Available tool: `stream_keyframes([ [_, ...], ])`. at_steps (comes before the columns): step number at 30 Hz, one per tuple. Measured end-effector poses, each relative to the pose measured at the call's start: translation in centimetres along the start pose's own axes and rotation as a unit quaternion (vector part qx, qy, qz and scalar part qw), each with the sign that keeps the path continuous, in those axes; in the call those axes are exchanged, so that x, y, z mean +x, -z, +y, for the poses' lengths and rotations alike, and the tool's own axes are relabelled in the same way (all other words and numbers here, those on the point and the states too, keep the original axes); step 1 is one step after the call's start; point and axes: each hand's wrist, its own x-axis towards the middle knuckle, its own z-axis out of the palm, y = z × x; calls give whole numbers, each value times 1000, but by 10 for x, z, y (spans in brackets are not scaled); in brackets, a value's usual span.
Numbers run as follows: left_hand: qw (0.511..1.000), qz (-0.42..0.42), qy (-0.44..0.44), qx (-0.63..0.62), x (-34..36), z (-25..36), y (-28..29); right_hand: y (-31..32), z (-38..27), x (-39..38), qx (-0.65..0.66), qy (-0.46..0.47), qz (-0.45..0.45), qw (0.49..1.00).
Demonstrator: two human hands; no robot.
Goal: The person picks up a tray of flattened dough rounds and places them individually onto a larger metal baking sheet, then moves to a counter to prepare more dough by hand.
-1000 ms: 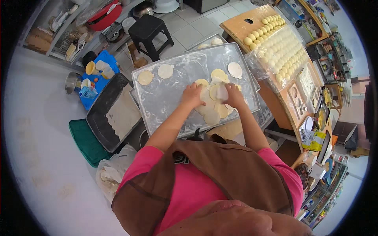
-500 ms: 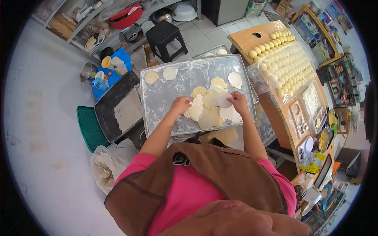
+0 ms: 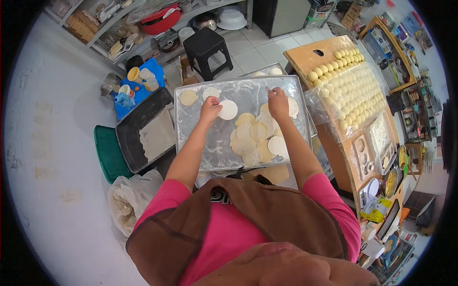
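Note:
My left hand [image 3: 210, 110] pinches a thin white dough round [image 3: 228, 110] by its left edge, over the upper left part of a floured metal tray [image 3: 195, 143]. Two more rounds lie close to that hand, a yellowish dough round [image 3: 189, 97] and a pale one [image 3: 211, 92] just beyond its fingers. My right hand [image 3: 278, 102] is over the tray's far right part, fingertips drawn together near the floured metal; whether they hold anything is hidden. Below its wrist spreads a loose, overlapping pile of dough rounds [image 3: 253, 136]. Another pale round [image 3: 292, 107] sits right of the wrist.
To the right, a wooden table [image 3: 298, 55] bears rows of dough balls [image 3: 350, 97], partly under plastic film. A black tub [image 3: 126, 136] with a whitish sheet and a green lid [image 3: 109, 155] stand left. Beyond the tray is a black stool [image 3: 206, 50].
My left hand has moved up and left from the pile and now carries a white round. The right hand has gone farther away over the tray; the round it held no longer shows in it.

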Motion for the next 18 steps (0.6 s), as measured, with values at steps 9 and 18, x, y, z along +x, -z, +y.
stream_keyframes([
  [9, 920, 41, -255, 293, 60, -11, -30, -36, -12, 23, -12, -31, -152, 988],
  [18, 852, -100, -260, 444, 34, -6, -48, -56, 13, -1, -78, -12, -184, 980],
])
